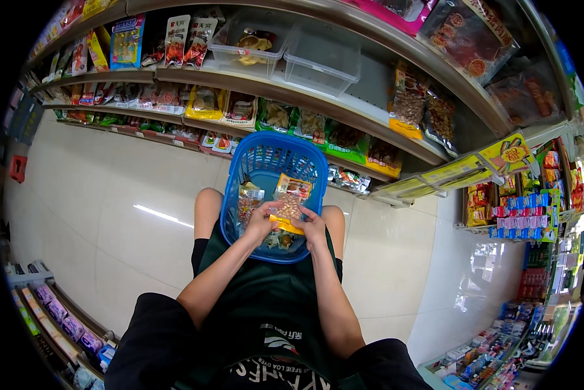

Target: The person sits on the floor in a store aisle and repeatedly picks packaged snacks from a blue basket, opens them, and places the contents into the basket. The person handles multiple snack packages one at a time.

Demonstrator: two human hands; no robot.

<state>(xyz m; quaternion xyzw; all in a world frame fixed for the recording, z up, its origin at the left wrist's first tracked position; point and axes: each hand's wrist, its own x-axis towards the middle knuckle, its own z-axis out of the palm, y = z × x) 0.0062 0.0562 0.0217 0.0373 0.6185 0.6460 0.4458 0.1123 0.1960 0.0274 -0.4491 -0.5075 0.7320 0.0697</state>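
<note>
A blue plastic basket rests at the person's lap, between the knees. Over it, my left hand and my right hand hold the two sides of a clear and yellow packet of peanuts, its yellow edge towards me. Inside the basket lie another clear snack packet, left of my left hand, and small wrapped items below the held packet. Similar packets stand on the shelf at the upper right, beside a clear plastic bin and a second clear bin with a few packets in it.
Shelves with bagged snacks curve across the front. A yellow sign strip juts out at the right, near a rack of small packets. Purple packs fill a shelf at lower left. A red plastic object stands on the tiled floor.
</note>
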